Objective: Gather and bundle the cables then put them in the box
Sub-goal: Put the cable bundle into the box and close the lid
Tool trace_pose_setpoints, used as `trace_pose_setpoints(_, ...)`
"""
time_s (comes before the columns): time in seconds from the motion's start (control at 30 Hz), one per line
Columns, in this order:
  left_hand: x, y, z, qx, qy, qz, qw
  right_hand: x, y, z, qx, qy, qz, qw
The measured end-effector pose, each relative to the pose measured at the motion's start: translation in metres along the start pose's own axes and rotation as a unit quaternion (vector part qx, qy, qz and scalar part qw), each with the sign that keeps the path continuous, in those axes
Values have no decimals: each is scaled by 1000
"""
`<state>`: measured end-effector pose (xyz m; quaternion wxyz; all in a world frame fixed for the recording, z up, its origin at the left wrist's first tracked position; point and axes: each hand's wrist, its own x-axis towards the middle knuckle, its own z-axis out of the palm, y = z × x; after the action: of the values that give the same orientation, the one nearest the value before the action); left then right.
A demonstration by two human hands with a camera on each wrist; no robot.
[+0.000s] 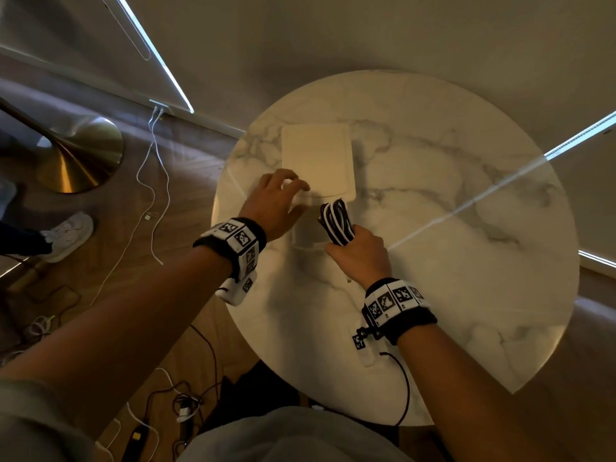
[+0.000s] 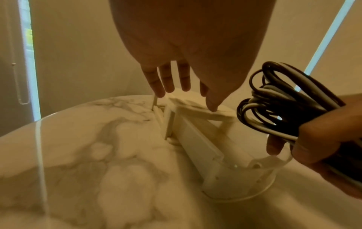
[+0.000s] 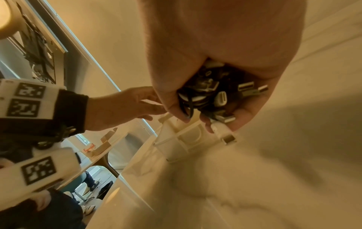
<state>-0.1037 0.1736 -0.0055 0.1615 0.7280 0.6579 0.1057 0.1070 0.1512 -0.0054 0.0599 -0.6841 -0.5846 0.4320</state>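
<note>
My right hand (image 1: 360, 258) grips a coiled bundle of black and white cables (image 1: 336, 221) upright, just right of a white box (image 1: 305, 233) on the round marble table (image 1: 450, 245). In the right wrist view the bundle's plug ends (image 3: 221, 97) sit in my palm, right above the box (image 3: 182, 139). My left hand (image 1: 280, 195) reaches over the box with fingers spread, fingertips (image 2: 158, 93) and thumb on a flat white lid (image 2: 195, 108). The larger cream lid panel (image 1: 316, 155) lies flat behind. The cable bundle (image 2: 278, 108) hangs beside the box (image 2: 205, 139).
A brass lamp base (image 1: 80, 158) stands on the wooden floor at left, with loose white cables (image 1: 153, 181) and a person's shoe (image 1: 66, 235). More cords and a power strip (image 1: 180, 405) lie on the floor near the table's front edge.
</note>
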Motion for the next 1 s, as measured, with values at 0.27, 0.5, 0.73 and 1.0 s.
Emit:
trace_pose_setpoints(0.27, 26, 9, 6, 68, -54, 82, 993, -9, 3, 12, 13, 25, 50, 998)
trace_pose_setpoints(0.5, 38, 5, 7, 70, -51, 88, 992, -33, 9, 20, 48, 31, 78, 995)
trace_pose_setpoints(0.73, 43, 1, 4, 71, -58, 106, 990, -55, 20, 27, 56, 43, 103, 992)
trace_pose_setpoints(1.0, 28, -18, 2, 8, -24, 118, 993, -70, 4, 19, 54, 82, 89, 991)
